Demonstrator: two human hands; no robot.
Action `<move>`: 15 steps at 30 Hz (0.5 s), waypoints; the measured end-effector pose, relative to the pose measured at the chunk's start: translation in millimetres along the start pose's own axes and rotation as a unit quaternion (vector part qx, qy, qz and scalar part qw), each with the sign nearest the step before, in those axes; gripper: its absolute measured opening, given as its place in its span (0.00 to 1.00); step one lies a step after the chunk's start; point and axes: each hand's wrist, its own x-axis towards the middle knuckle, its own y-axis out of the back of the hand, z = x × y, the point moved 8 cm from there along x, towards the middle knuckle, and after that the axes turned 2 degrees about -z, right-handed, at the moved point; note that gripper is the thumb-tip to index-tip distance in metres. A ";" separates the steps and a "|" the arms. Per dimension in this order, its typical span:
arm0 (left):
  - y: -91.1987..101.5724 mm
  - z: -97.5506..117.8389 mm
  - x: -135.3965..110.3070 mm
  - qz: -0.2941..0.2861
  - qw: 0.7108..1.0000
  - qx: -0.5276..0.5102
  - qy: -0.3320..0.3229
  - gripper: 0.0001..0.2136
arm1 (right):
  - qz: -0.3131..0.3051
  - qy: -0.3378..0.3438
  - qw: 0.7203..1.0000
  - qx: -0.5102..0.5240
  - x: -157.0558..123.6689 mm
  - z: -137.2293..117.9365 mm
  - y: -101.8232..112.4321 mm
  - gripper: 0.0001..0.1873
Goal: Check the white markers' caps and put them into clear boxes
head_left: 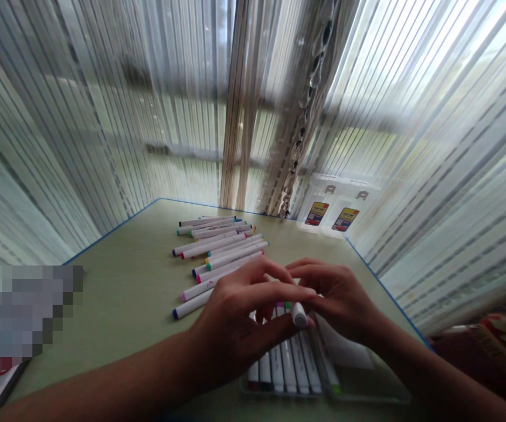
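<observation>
My left hand is closed, pinching a white marker with a grey end between index finger and thumb. Fingers bent, my right hand meets the left at the same marker and looks closed on it; its fingertips are partly hidden. Below both hands, a clear plastic case holds a row of white markers, whose upper ends the hands cover. Another marker with a lime-green end lies at the right of that row.
Many loose markers with coloured ends lie across the pale green table, left of my hands. At the back right, a clear case with two labels stands against the string curtain. A blurred-out object occupies the left edge.
</observation>
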 end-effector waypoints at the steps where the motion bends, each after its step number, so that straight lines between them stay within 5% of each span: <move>1: 0.0 1.5 -0.1 0.001 1.000 -0.001 -0.003 0.12 | 0.004 -0.005 1.000 0.000 0.3 0.8 0.4 0.09; 15: 5.7 3.8 -0.3 0.046 0.999 0.019 -0.018 0.13 | 0.011 -0.053 0.998 0.015 0.2 12.9 2.3 0.14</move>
